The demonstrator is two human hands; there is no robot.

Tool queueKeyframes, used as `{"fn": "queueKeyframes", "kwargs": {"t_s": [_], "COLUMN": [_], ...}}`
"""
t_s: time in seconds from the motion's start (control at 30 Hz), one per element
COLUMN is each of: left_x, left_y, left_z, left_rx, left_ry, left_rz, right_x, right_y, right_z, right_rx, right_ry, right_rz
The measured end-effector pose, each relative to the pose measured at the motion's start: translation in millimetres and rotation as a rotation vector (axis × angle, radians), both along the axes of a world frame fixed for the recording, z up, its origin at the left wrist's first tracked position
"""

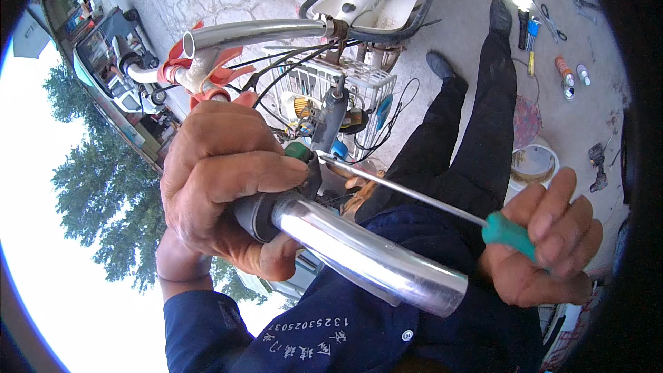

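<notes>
My left hand (pixel 224 173) is wrapped round a black control clamp (pixel 257 215) on the chrome handlebar (pixel 373 255). Its thumb and fingers lie close by a green button (pixel 298 151). The bare, shiny tube end points toward the lower right. In my right hand (pixel 545 242) is a screwdriver (pixel 407 193) with a green handle, fingers closed round it. The metal shaft reaches up and left, its tip at the black control beside the button; whether it sits in a screw I cannot make out.
Beyond the bar stand a white wire basket (pixel 380 86) with parts and cables and a white seat-like piece (pixel 376 10). Orange-red ribbon (pixel 176 72) hangs on the far bar. Right on the concrete floor are spray cans (pixel 565 72), scissors (pixel 552 24), a bucket (pixel 535 162) and a drill (pixel 598 166).
</notes>
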State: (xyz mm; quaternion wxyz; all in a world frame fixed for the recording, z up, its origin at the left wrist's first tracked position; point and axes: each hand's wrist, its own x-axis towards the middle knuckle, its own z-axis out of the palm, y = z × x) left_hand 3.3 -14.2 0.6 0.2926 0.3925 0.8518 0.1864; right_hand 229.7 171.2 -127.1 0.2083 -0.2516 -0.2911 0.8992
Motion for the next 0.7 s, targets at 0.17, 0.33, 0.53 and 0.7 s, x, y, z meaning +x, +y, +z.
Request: {"fn": "queueKeyframes", "kwargs": {"t_s": [0.17,0.33,0.53,0.7], "left_x": [0.5,0.2,-1.0,-3.9], "left_y": [-1.1,-0.7,-0.9,0.6], "left_z": [0.4,0.2,-0.5,-2.1], "left_rx": [-0.003,0.012,0.016,0.023], "left_ry": [-0.012,-0.021,-0.01,-0.007], "left_rz": [0.002,0.014,-0.008,-0.025], "right_x": [18.4,17.4,-1.1,-29.0], "right_y": [25.6,26.4,15.1,-6.0], "right_z": [23.6,32.4,30.0,33.7], "right_rx": [-0.309,-0.457,-0.22,-0.046], "right_ry": [-0.118,-0.241,-0.154,-0.09], "right_rz": [0.19,0.285,0.163,-0.001]}}
